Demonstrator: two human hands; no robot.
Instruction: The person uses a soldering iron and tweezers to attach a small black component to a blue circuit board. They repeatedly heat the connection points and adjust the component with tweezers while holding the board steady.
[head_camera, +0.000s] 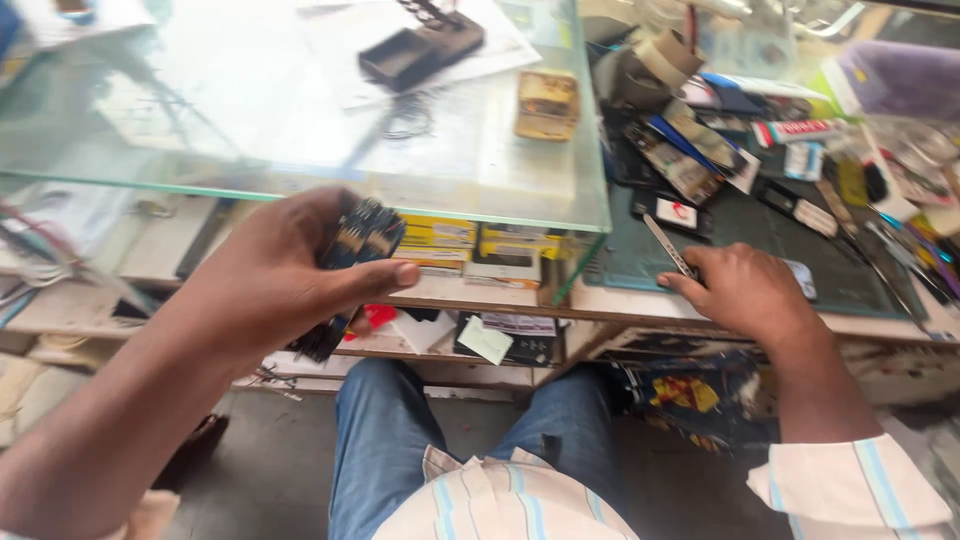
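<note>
The left hand (280, 275) grips a stack of dark circuit boards (350, 265) below the glass worktop (300, 150). The right hand (745, 290) pinches metal tweezers (668, 245) on the green mat (640, 260). Yellow boxes (470, 240) fill the shelf (440, 290) behind.

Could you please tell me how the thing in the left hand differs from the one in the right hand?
The left hand grips a dark, chunky circuit board, raised in front of the glass counter; the right hand pinches slim metal tweezers, low on the green mat. The circuit board is blurred; the tweezers look sharper. Both are held by the fingers.
</note>
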